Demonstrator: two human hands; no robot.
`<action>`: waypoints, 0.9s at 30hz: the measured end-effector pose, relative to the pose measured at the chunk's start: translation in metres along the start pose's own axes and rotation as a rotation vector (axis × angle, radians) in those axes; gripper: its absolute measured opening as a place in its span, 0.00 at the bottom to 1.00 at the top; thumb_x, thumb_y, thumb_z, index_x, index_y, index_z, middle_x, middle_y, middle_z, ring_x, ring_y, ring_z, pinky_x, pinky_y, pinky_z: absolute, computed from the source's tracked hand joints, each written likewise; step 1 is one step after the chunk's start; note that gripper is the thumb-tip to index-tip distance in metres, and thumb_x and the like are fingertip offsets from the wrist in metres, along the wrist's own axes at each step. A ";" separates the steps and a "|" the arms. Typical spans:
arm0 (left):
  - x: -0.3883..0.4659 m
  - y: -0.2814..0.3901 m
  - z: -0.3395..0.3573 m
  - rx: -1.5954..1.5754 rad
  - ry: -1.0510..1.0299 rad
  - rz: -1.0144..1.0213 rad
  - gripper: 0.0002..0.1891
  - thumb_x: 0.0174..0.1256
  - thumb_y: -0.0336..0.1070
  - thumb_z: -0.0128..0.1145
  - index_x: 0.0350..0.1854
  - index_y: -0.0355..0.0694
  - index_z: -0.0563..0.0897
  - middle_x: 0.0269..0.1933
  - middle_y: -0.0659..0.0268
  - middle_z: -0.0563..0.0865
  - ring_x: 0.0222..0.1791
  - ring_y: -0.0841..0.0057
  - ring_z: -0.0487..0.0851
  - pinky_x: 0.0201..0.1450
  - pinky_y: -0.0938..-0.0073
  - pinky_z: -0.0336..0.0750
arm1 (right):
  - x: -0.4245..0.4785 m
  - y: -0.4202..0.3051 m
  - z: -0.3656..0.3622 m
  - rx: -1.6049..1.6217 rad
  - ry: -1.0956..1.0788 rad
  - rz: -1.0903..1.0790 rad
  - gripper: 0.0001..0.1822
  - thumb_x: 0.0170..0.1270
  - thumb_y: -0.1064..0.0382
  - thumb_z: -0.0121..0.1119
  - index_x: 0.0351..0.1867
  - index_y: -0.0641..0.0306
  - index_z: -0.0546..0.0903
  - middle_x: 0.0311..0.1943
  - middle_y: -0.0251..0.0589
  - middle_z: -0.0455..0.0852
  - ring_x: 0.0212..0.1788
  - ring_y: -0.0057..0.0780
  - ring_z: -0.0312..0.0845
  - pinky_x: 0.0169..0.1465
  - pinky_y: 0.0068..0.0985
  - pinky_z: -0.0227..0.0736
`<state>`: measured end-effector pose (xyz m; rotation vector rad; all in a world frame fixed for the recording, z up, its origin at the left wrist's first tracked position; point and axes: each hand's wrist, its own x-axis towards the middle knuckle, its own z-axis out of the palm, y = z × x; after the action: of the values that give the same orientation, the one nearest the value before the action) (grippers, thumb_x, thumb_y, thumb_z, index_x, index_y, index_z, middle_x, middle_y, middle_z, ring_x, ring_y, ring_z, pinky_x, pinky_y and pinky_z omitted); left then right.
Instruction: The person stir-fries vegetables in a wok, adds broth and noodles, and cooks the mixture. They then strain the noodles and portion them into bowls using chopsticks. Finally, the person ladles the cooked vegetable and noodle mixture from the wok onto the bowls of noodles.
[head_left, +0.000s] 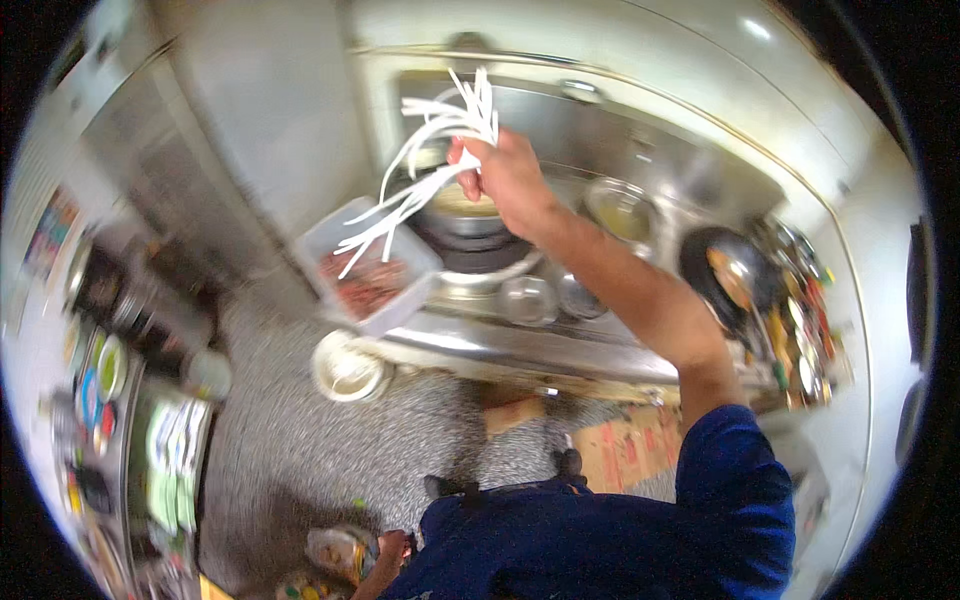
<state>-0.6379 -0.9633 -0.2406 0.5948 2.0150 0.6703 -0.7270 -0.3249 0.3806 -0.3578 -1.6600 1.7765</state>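
Observation:
My right hand (506, 176) is raised above the stove and grips a bundle of thick white noodles (420, 191). The strands fan out above the fist and trail down to the left. Below the hand sits a dark round pot (480, 244) with pale contents, partly hidden. The lower noodle ends overlap, in view, a clear plastic bin (412, 289) of red meat-like pieces (371, 285). My left hand (394, 544) is low beside my body, near a clear plastic bag or container (337, 551); blur hides what its fingers do.
On the steel counter (480, 337) stand a glass-like bowl (622, 214), metal lids (527, 300) and a black wok (727, 277). Utensils (806, 337) crowd the right end. A white bucket (349, 367) is on the floor. Shelves at left hold green-and-white packs (176, 457). Flattened cardboard (622, 450) lies underfoot.

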 end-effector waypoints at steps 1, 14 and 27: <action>0.026 0.018 0.001 0.184 -0.065 0.010 0.11 0.65 0.40 0.55 0.31 0.37 0.83 0.27 0.54 0.84 0.26 0.60 0.85 0.24 0.58 0.75 | -0.010 -0.032 -0.057 -0.099 0.020 -0.028 0.07 0.69 0.65 0.55 0.35 0.68 0.79 0.26 0.38 0.79 0.19 0.21 0.68 0.22 0.23 0.63; 0.115 0.394 0.238 -0.665 0.042 -0.378 0.15 0.66 0.31 0.55 0.52 0.29 0.74 0.37 0.52 0.84 0.28 0.61 0.86 0.25 0.63 0.84 | -0.139 -0.082 -0.767 -0.180 0.719 0.281 0.10 0.70 0.68 0.54 0.28 0.67 0.79 0.18 0.36 0.77 0.17 0.22 0.69 0.18 0.23 0.60; 0.136 0.725 0.388 -0.359 -0.333 0.076 0.14 0.72 0.37 0.57 0.53 0.33 0.79 0.44 0.59 0.87 0.38 0.72 0.88 0.36 0.74 0.83 | -0.273 0.081 -1.027 -1.452 0.674 0.389 0.29 0.66 0.55 0.59 0.60 0.73 0.67 0.50 0.69 0.78 0.46 0.61 0.82 0.48 0.48 0.80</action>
<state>-0.2597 -0.2551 -0.0178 0.5288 1.5253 0.8911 0.0819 0.3008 0.0808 -1.7351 -2.0785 0.1891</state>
